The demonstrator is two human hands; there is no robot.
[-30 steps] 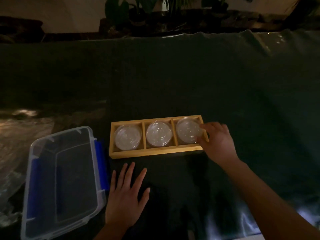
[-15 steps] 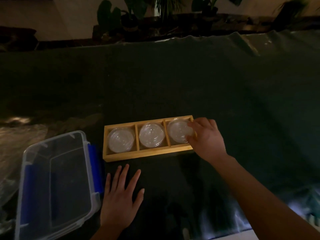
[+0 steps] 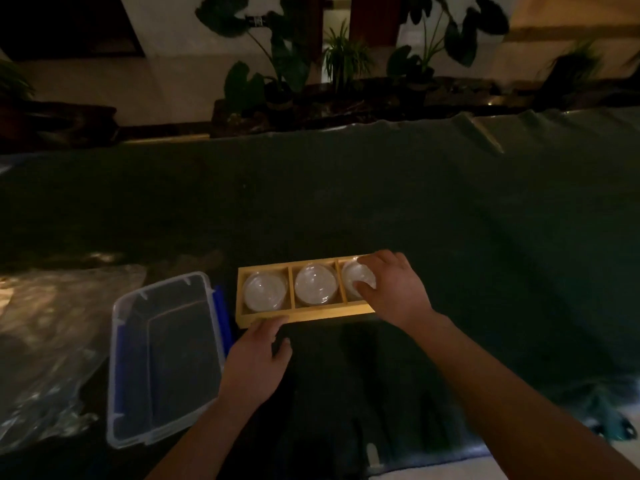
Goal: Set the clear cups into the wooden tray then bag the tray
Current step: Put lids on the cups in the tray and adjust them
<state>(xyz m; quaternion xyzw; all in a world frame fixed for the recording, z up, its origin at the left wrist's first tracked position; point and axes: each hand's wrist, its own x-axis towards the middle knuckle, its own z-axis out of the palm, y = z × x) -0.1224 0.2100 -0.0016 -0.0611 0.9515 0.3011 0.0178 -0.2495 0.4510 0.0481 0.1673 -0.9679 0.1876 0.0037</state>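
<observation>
Cups: three clear cups sit in the wooden tray [image 3: 304, 315], one in each box. Left cup [image 3: 265, 292], middle cup [image 3: 316, 284], right cup [image 3: 356, 278].
Tray place: it lies on the dark table [image 3: 450, 237], near the middle, just right of the clear bin [image 3: 162, 362].
Right hand: the right hand [image 3: 394, 289] is over the right end of the tray. Its fingers [image 3: 375, 261] curl around the right cup and touch its rim, thumb on the near side.
Left hand: the left hand [image 3: 256, 358] is at the near left corner of the tray. Its fingertips touch the near wall. It is loose and holds nothing that I can see.
Step now: I think the last cup is being pushed down flat.
How to do it well: press softly and straight down. Keep the left hand on the tray so it does not slide.
Bag: a shiny plastic bag [image 3: 52, 341] lies at the far left, well apart from the tray. The tray is not in it yet.
</observation>
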